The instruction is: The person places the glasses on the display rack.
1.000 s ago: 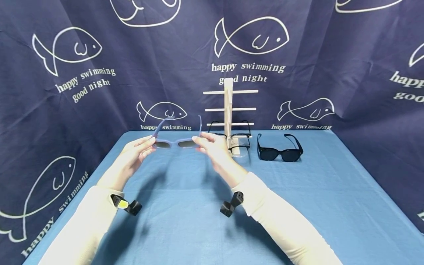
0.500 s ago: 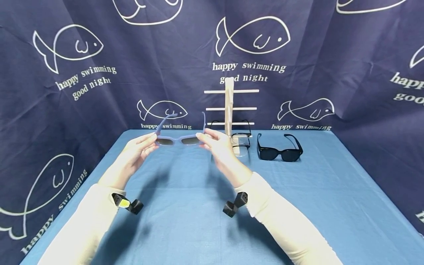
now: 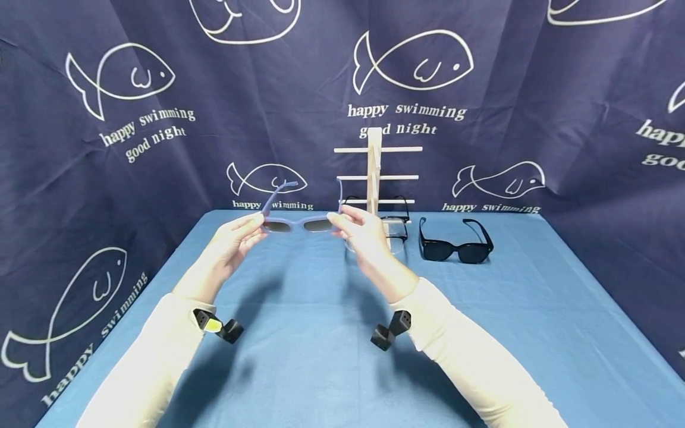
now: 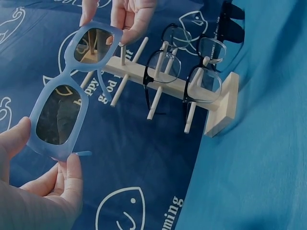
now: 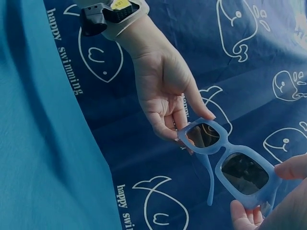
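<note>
Blue-framed sunglasses (image 3: 297,223) with dark lenses hang in the air above the table, temples unfolded and pointing away from me. My left hand (image 3: 227,249) pinches the left end of the frame between thumb and fingers. At the opposite end, my right hand (image 3: 369,241) pinches the frame beside its lens. Both wrist views show the sunglasses (image 4: 67,76) gripped at their two outer edges, clear of the wooden display rack (image 3: 374,154). In the head view my right hand covers part of the rack's lower left side.
On the rack's lower pegs sit two pairs of black-rimmed eyeglasses (image 4: 204,84). Black sunglasses (image 3: 456,251) stand on the blue tablecloth (image 3: 514,333) to the rack's right. A dark fish-print curtain (image 3: 299,113) rises behind the table.
Both hands have carried the blue sunglasses rightward and slightly up, nearer to the rack. The head view has shifted a little. The black sunglasses and the eyeglasses stay in place.
</note>
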The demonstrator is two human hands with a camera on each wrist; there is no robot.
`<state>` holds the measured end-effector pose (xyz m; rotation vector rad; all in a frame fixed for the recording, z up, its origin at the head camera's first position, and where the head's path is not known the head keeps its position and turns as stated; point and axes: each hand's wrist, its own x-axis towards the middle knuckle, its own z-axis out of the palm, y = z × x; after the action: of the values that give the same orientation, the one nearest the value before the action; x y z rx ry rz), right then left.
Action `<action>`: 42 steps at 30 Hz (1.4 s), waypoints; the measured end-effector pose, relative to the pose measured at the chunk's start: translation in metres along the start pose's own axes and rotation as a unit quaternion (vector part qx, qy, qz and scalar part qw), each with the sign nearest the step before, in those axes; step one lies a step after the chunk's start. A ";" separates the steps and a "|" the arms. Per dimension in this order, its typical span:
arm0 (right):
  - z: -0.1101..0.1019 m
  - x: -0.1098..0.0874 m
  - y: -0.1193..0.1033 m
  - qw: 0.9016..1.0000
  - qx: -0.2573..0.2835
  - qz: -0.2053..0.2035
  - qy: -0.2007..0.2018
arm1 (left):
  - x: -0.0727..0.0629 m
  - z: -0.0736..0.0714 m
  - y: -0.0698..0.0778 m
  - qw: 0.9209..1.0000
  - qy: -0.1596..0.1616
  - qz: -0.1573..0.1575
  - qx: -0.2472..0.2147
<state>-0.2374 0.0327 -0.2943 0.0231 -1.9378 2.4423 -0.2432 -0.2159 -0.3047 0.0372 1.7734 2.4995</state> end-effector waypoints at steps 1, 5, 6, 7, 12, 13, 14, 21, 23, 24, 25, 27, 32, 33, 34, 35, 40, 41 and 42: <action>-0.001 0.000 0.000 1.000 0.001 -0.002 0.001 | 0.001 0.001 -0.001 1.000 0.000 -0.001 -0.001; -0.005 0.000 -0.002 1.000 0.003 -0.006 0.005 | 0.003 0.005 -0.003 1.000 -0.001 -0.006 -0.006; -0.006 0.000 -0.003 1.000 0.004 -0.007 0.005 | 0.003 0.006 -0.003 1.000 0.000 -0.007 -0.006; -0.006 0.000 -0.003 1.000 0.003 -0.007 0.004 | 0.003 0.007 -0.003 1.000 0.000 -0.009 -0.006; -0.012 -0.002 -0.009 1.000 -0.005 -0.010 0.002 | 0.002 0.012 -0.001 1.000 -0.010 -0.008 -0.001; -0.013 -0.003 -0.010 1.000 -0.004 -0.010 0.001 | 0.002 0.013 -0.001 1.000 -0.012 -0.007 0.001; -0.014 -0.004 -0.010 1.000 0.000 -0.010 0.000 | 0.002 0.013 -0.001 1.000 -0.014 -0.006 0.001; -0.020 -0.005 -0.014 1.000 0.018 -0.009 -0.003 | 0.006 0.020 -0.004 1.000 -0.019 -0.003 0.004; -0.022 -0.005 -0.015 1.000 0.018 -0.010 -0.003 | 0.007 0.021 -0.005 1.000 -0.021 -0.003 0.003; -0.023 -0.005 -0.015 1.000 0.018 -0.010 -0.004 | 0.007 0.022 -0.005 1.000 -0.022 -0.002 0.004; -0.024 -0.005 -0.015 1.000 0.018 -0.009 -0.004 | 0.007 0.023 -0.006 1.000 -0.022 -0.002 0.005; -0.025 -0.006 -0.016 1.000 0.015 -0.008 -0.003 | 0.008 0.024 -0.006 1.000 -0.024 -0.001 0.014; -0.028 -0.009 -0.018 1.000 0.013 -0.010 0.001 | 0.009 0.027 -0.006 0.999 -0.028 0.002 0.033; -0.029 -0.009 -0.019 1.000 0.012 -0.010 0.001 | 0.009 0.028 -0.006 0.999 -0.028 0.002 0.034; -0.030 -0.009 -0.019 1.000 0.012 -0.011 0.000 | 0.010 0.029 -0.006 0.999 -0.027 0.003 0.035; -0.031 -0.009 -0.019 1.000 0.011 -0.011 -0.002 | 0.010 0.030 -0.005 0.999 -0.027 0.003 0.036; -0.036 -0.010 -0.021 1.000 0.021 -0.008 -0.011 | 0.011 0.035 -0.006 0.999 -0.029 0.001 0.037; -0.037 -0.010 -0.021 1.000 0.024 -0.007 -0.013 | 0.011 0.036 -0.006 0.999 -0.030 0.000 0.036; -0.038 -0.010 -0.021 1.000 0.026 -0.006 -0.014 | 0.011 0.036 -0.006 0.999 -0.030 -0.001 0.035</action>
<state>-0.2268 0.0742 -0.2824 0.0700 -1.8776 2.4977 -0.2519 -0.1787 -0.2988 0.1132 1.8342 2.4073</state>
